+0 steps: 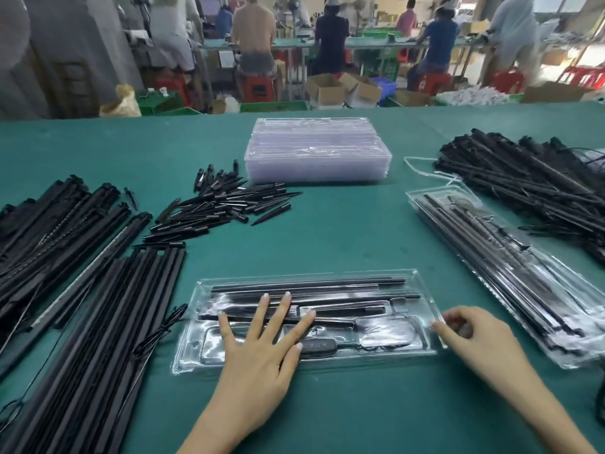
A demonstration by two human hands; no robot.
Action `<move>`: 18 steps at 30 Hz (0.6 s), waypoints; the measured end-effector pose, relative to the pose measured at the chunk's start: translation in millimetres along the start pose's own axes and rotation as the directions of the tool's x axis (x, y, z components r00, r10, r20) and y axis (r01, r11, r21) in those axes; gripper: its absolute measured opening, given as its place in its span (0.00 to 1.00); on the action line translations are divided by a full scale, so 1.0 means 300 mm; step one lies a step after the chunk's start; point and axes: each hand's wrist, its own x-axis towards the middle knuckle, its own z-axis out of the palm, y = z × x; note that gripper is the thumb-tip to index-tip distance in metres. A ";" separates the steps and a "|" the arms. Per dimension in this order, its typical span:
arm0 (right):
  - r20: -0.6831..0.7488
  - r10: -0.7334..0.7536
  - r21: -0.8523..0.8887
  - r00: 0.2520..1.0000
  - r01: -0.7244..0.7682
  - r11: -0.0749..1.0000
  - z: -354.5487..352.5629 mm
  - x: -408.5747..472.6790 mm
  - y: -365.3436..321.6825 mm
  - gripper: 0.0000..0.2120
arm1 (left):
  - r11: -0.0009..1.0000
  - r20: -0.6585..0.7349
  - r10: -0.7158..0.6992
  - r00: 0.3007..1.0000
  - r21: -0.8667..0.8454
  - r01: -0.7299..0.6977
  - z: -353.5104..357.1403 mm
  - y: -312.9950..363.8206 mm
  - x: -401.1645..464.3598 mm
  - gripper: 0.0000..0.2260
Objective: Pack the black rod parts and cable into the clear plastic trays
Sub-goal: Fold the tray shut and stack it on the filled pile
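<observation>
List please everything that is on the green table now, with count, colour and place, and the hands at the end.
tray being packed: one, clear, near centre, holding black rods and a cable
empty trays: one stack, clear, far centre
filled trays: stack, clear, right
pointed spikes: a heap, black, left of centre
long rods: many, black, left
rod bundles: pile, black, far right
table: green
left hand: flat on tray
right hand: pinching the tray's right edge

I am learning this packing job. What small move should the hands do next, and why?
Probably lift the tray and stack it on the filled trays: the left hand presses its rods flat, and the right hand pinches its edge.
</observation>
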 end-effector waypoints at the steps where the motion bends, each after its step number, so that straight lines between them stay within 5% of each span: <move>1: 0.055 0.034 0.013 0.998 -0.035 0.999 -0.008 0.013 0.004 0.07 | 1.000 -0.003 -0.001 1.000 0.004 0.001 0.002 0.002 -0.002 0.23; 4: 0.229 0.075 0.048 0.970 -0.089 0.995 -0.042 0.056 -0.007 0.10 | 1.000 -0.024 -0.006 1.000 -0.022 0.005 0.003 0.006 -0.001 0.23; 6: 0.361 0.095 0.236 0.928 -0.189 0.953 -0.058 0.071 -0.016 0.12 | 0.998 -0.036 -0.013 0.999 -0.058 0.011 0.002 0.006 0.004 0.21; 9: 0.543 0.129 0.534 0.830 -0.460 0.710 -0.063 0.064 -0.023 0.07 | 0.990 -0.041 -0.047 0.998 -0.137 0.040 -0.015 0.017 0.034 0.20; 11: 0.560 0.130 0.567 0.818 -0.493 0.660 -0.056 0.055 -0.018 0.06 | 0.990 -0.055 -0.052 0.997 -0.132 0.045 -0.033 0.047 0.072 0.18; 15: 0.611 0.103 0.556 0.785 -0.519 0.649 -0.049 0.050 -0.004 0.20 | 0.979 -0.099 0.157 0.983 -0.118 -0.169 -0.033 0.150 0.155 0.15; 18: 0.615 0.092 0.528 0.783 -0.496 0.689 -0.057 0.053 -0.009 0.19 | 0.945 -0.091 0.311 0.946 -0.079 -0.319 -0.008 0.184 0.186 0.23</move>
